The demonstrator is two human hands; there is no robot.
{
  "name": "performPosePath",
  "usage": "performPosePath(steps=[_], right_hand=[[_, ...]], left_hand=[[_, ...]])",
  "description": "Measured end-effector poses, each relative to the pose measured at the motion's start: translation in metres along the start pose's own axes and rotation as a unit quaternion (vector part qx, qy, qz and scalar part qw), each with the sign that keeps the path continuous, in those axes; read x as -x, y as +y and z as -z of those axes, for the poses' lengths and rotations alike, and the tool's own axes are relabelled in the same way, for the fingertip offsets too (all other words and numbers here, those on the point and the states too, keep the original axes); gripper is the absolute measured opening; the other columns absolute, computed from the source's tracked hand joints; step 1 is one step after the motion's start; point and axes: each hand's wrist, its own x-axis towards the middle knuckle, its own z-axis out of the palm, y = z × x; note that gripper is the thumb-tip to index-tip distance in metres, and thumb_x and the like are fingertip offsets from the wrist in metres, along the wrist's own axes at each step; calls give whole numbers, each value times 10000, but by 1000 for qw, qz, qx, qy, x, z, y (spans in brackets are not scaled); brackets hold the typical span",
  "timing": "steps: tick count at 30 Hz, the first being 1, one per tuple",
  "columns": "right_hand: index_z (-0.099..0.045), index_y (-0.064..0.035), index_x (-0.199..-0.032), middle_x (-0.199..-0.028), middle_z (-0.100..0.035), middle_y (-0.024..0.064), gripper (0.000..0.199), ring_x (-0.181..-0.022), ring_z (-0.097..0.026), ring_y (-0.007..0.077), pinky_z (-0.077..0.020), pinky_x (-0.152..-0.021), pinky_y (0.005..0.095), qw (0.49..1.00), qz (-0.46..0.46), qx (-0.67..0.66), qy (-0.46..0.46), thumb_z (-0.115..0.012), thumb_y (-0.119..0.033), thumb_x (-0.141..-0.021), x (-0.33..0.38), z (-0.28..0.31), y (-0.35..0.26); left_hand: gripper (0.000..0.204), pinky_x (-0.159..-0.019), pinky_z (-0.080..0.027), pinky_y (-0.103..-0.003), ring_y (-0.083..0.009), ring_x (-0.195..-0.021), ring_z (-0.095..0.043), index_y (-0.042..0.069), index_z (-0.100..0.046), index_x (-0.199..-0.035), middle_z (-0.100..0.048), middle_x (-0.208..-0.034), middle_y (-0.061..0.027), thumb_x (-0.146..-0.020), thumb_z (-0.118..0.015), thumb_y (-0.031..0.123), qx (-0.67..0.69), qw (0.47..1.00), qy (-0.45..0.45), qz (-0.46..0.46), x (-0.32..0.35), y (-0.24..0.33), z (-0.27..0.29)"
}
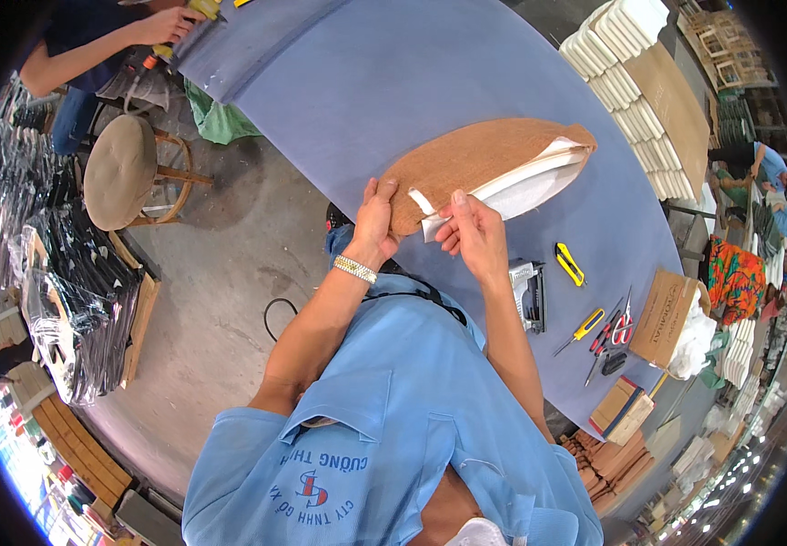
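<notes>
A brown fabric-covered seat pad (pixel 489 155) lies tilted on the blue-grey table (pixel 366 91), its white lining (pixel 539 187) showing along the near side. My left hand (pixel 377 220) grips the pad's left end, thumb on top and the other fingers partly hidden. My right hand (pixel 474 235) is closed in a pinch at the pad's near edge, beside a short white strip (pixel 423 200). What lies between its fingertips looks like the white edging, partly covered by the fingers. A staple gun (pixel 528 296) rests just right of my right forearm.
Right of the staple gun lie a yellow utility knife (pixel 570 264), a yellow screwdriver (pixel 583 329) and scissors (pixel 624 326). A cardboard box (pixel 665 318) with white stuffing stands at the table's right edge. A round stool (pixel 121 173) is left; a co-worker's hand (pixel 168 25) holds a power tool.
</notes>
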Motion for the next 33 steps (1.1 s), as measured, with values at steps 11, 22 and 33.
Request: performPosePath(steps=[11, 22, 33], right_hand=[[-693, 44, -754, -592, -674, 108, 612, -493, -625, 128, -482, -465, 272, 996, -6, 82, 44, -714, -524, -978, -4, -30, 1], [-643, -23, -709, -574, -609, 47, 526, -536, -555, 111, -432, -521, 300, 996, 38, 79, 29, -600, -400, -1072, 27, -25, 37], [-591, 1, -723, -650, -638, 88, 489, -610, -565, 159, -451, -593, 358, 975, 171, 137, 33, -598, -339, -1075, 10, -32, 26]], left_hand=[[783, -902, -570, -588, -314, -1306, -576, 199, -36, -1692, -455, -1554, -127, -1091, -520, 334, -27, 1000, -15, -7, 23, -3, 3], [756, -1052, -518, -550, -338, -1411, -487, 175, -60, -1697, -419, -1600, -170, -1101, -519, 256, -28, 999, 15, -40, 11, -27, 8], [740, -842, -624, -501, -327, -1226, -646, 185, -39, -1689, -474, -1555, -150, -1114, -485, 322, 15, 999, -8, 43, 14, -1, 6]])
